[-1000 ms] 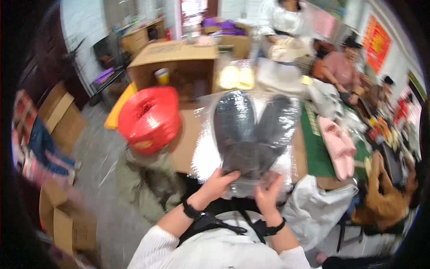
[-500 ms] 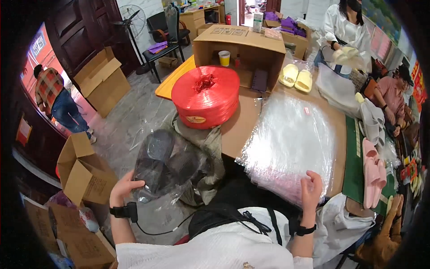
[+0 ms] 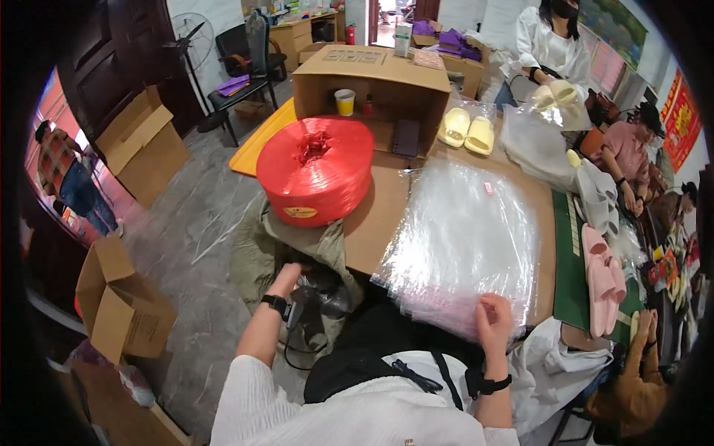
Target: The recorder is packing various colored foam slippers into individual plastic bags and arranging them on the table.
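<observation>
While the left hand (image 3: 288, 276) reaches down at 7 o'clock into an olive sack (image 3: 260, 249) beside the table, its fingers are closed round a clear bag holding dark slippers (image 3: 323, 297); how tightly cannot be told, the sack edge hides part of the grip. Right hand (image 3: 494, 321) at 5 o'clock rests on the near edge of a stack of clear plastic bags (image 3: 465, 238), fingers curled loosely, pinching the top sheets, not spread wide.

Brown table (image 3: 379, 215) carries everything. Open cardboard box (image 3: 372, 85) at 12 o'clock, lying on its side, with a yellow cup (image 3: 344, 102) and a small dark pack inside. Red spool of plastic twine (image 3: 316, 169) at 11 o'clock, just in front of the box, with a small yellow oval label on its side. Yellow slippers (image 3: 468, 130) at 1 o'clock beside the box. Green mat (image 3: 569, 267) at 3 o'clock with pink slippers (image 3: 601, 279) on it, white ones above. Red wall sign at far 2 o'clock. Folded-open cardboard boxes (image 3: 119, 312) on the floor at 8 and 10 o'clock. Another person in white at 1 o'clock holds a bagged yellow pair.
</observation>
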`<action>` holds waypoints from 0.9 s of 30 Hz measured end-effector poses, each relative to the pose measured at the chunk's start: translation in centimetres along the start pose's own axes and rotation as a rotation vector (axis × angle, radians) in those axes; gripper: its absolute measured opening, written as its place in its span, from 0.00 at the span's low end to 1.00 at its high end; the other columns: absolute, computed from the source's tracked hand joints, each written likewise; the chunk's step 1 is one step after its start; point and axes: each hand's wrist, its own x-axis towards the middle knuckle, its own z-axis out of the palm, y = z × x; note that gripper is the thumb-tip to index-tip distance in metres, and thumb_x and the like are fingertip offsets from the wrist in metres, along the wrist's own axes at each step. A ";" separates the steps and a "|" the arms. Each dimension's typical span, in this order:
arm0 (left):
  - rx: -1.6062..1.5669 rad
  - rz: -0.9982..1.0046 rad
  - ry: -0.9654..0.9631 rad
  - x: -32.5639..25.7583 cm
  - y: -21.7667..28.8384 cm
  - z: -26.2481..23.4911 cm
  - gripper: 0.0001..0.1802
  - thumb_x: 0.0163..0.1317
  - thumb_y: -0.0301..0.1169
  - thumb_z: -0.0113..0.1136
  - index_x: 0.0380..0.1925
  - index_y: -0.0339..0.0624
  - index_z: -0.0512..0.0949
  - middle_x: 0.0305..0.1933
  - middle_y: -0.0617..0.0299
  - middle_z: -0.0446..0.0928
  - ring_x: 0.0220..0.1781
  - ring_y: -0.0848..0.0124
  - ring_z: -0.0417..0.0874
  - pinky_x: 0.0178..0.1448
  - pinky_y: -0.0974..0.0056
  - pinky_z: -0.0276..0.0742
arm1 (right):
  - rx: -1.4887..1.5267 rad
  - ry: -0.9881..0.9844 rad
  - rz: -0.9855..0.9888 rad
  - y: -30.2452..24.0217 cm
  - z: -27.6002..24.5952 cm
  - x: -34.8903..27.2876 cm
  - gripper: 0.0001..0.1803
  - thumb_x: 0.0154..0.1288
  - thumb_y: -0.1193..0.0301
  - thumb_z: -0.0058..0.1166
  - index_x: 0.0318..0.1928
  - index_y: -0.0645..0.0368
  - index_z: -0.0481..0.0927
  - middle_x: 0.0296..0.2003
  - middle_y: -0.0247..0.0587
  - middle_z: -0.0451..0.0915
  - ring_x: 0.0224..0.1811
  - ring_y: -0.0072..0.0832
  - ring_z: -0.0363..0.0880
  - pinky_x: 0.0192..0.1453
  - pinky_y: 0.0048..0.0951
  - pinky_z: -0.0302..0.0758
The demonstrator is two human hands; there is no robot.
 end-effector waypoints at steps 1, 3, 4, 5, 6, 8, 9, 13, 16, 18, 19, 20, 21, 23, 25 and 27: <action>-0.264 0.059 0.019 2.4 -1.4 -1.0 0.17 0.65 0.34 0.59 0.45 0.30 0.79 0.43 0.55 0.81 0.36 0.66 0.81 0.35 0.62 0.75 | 0.034 -0.022 0.019 -0.2 0.3 0.2 0.08 0.61 0.77 0.62 0.42 0.61 0.82 0.47 0.44 0.79 0.48 0.33 0.79 0.50 0.29 0.79; -0.576 0.077 0.027 4.7 -0.3 0.3 0.18 0.67 0.35 0.56 0.50 0.34 0.78 0.49 0.55 0.81 0.43 0.64 0.81 0.42 0.60 0.77 | -0.002 0.005 0.044 -0.1 -0.2 -0.1 0.08 0.60 0.77 0.62 0.41 0.61 0.82 0.46 0.44 0.79 0.48 0.34 0.79 0.50 0.29 0.79; -0.639 0.050 0.103 3.4 0.8 -1.8 0.19 0.68 0.36 0.55 0.53 0.37 0.78 0.52 0.55 0.81 0.47 0.62 0.80 0.46 0.58 0.78 | 0.028 -0.005 0.040 -0.4 0.3 0.1 0.07 0.60 0.77 0.62 0.40 0.61 0.82 0.46 0.44 0.79 0.47 0.34 0.79 0.50 0.30 0.78; -0.811 0.192 0.101 7.8 -2.2 -3.9 0.19 0.69 0.36 0.55 0.56 0.40 0.77 0.56 0.55 0.80 0.53 0.59 0.80 0.53 0.57 0.78 | 0.045 -0.012 0.040 -0.5 0.7 0.4 0.07 0.60 0.77 0.62 0.40 0.61 0.82 0.46 0.44 0.79 0.47 0.34 0.79 0.50 0.30 0.78; -0.805 0.180 0.086 8.8 -2.6 -3.3 0.19 0.69 0.36 0.55 0.56 0.40 0.77 0.56 0.55 0.80 0.53 0.59 0.80 0.53 0.57 0.78 | 0.001 -0.008 0.026 -0.2 0.8 0.4 0.07 0.59 0.78 0.62 0.39 0.61 0.82 0.45 0.44 0.79 0.47 0.34 0.79 0.49 0.30 0.78; -0.565 0.139 0.149 10.3 -1.8 -1.6 0.19 0.70 0.36 0.53 0.57 0.40 0.76 0.57 0.55 0.79 0.54 0.59 0.80 0.54 0.57 0.77 | -0.054 0.003 0.023 -0.1 0.9 0.4 0.07 0.59 0.78 0.62 0.38 0.61 0.83 0.44 0.44 0.80 0.46 0.35 0.79 0.49 0.30 0.78; -0.445 0.120 0.173 10.9 -0.6 0.4 0.19 0.70 0.36 0.53 0.57 0.40 0.76 0.57 0.55 0.79 0.55 0.59 0.80 0.55 0.57 0.77 | -0.052 0.012 0.041 0.0 1.1 0.4 0.06 0.58 0.78 0.62 0.38 0.61 0.83 0.44 0.44 0.80 0.46 0.35 0.79 0.49 0.30 0.77; 0.029 0.098 0.257 10.4 -2.7 6.9 0.20 0.71 0.36 0.50 0.59 0.40 0.76 0.60 0.55 0.78 0.58 0.59 0.78 0.58 0.57 0.75 | -0.055 0.006 0.078 -0.2 0.9 0.5 0.06 0.57 0.78 0.63 0.37 0.59 0.83 0.43 0.42 0.81 0.46 0.35 0.79 0.48 0.31 0.76; 0.384 0.153 0.299 10.9 -4.4 8.5 0.21 0.71 0.36 0.48 0.60 0.40 0.75 0.61 0.55 0.77 0.60 0.58 0.78 0.60 0.57 0.74 | -0.160 -0.042 0.006 -1.0 0.2 0.7 0.09 0.56 0.76 0.64 0.39 0.58 0.83 0.44 0.42 0.82 0.48 0.41 0.79 0.54 0.37 0.75; 0.631 0.250 0.281 12.2 -3.3 9.1 0.21 0.72 0.36 0.47 0.60 0.40 0.75 0.62 0.55 0.77 0.61 0.58 0.77 0.62 0.57 0.73 | -0.173 -0.073 -0.003 -0.6 -0.6 0.6 0.10 0.56 0.75 0.64 0.40 0.58 0.84 0.45 0.44 0.82 0.52 0.42 0.78 0.58 0.40 0.74; 0.756 0.320 0.280 12.8 -7.0 5.9 0.21 0.72 0.36 0.46 0.61 0.40 0.75 0.63 0.55 0.76 0.62 0.58 0.77 0.63 0.57 0.73 | -0.130 -0.108 0.005 -0.2 -0.9 0.5 0.12 0.57 0.74 0.65 0.42 0.59 0.83 0.47 0.45 0.81 0.54 0.43 0.78 0.60 0.41 0.73; 0.879 0.384 0.295 13.4 -8.3 3.3 0.21 0.72 0.35 0.45 0.61 0.40 0.75 0.64 0.55 0.76 0.62 0.58 0.76 0.63 0.57 0.72 | -0.116 -0.134 -0.015 -0.2 -0.8 0.5 0.12 0.57 0.73 0.65 0.43 0.59 0.83 0.48 0.45 0.81 0.54 0.43 0.77 0.60 0.40 0.73; 0.996 0.423 0.356 13.0 -12.5 -2.5 0.22 0.72 0.35 0.45 0.61 0.40 0.74 0.64 0.56 0.76 0.63 0.58 0.76 0.64 0.57 0.72 | -0.066 -0.183 -0.059 -0.5 0.1 0.8 0.13 0.58 0.72 0.65 0.44 0.59 0.83 0.49 0.45 0.81 0.55 0.43 0.77 0.60 0.40 0.73; 1.213 0.556 0.428 13.6 -9.8 -1.1 0.22 0.73 0.35 0.43 0.62 0.40 0.74 0.65 0.56 0.75 0.65 0.58 0.76 0.66 0.57 0.71 | -0.011 -0.155 -0.087 -1.7 -1.0 1.2 0.13 0.59 0.72 0.65 0.45 0.59 0.82 0.50 0.44 0.81 0.54 0.42 0.78 0.60 0.39 0.74; 0.796 0.695 0.444 11.1 -8.4 1.1 0.23 0.65 0.38 0.55 0.55 0.35 0.78 0.59 0.48 0.79 0.58 0.54 0.80 0.61 0.54 0.73 | -0.097 -0.063 -0.104 -1.0 -4.5 0.9 0.13 0.59 0.72 0.65 0.44 0.59 0.82 0.49 0.43 0.81 0.54 0.42 0.78 0.59 0.38 0.74; 0.838 0.581 0.402 4.4 -4.3 3.6 0.24 0.61 0.39 0.61 0.52 0.33 0.78 0.57 0.42 0.79 0.56 0.50 0.80 0.57 0.52 0.75 | -0.218 0.141 -0.087 0.5 -8.3 0.8 0.11 0.59 0.73 0.65 0.43 0.58 0.83 0.45 0.42 0.82 0.50 0.41 0.79 0.55 0.36 0.74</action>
